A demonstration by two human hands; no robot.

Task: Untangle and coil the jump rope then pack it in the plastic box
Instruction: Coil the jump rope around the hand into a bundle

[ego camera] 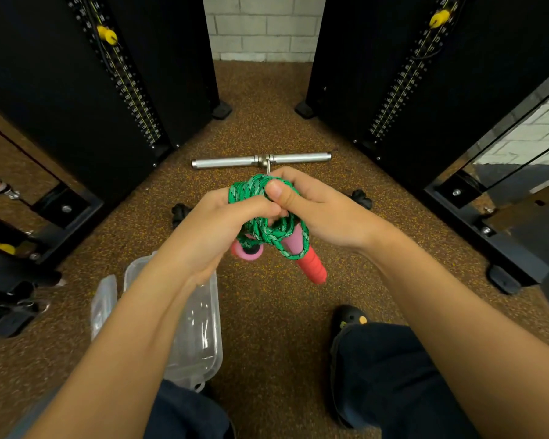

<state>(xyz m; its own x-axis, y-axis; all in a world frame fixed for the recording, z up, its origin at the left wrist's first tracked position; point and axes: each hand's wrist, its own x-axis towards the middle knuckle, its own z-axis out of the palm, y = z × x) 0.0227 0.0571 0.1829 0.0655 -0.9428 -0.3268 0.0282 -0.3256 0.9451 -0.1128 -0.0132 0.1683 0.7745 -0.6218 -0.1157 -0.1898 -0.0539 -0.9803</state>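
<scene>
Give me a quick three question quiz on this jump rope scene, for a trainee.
1. True or false: the jump rope already lies in the plastic box.
2. What lies on the floor beyond the left hand? A) a metal bar B) a dumbbell C) a towel
3. Fill in: the handle hanging below the right hand is ____ in colour.
Key: 1 false; 2 A; 3 red.
</scene>
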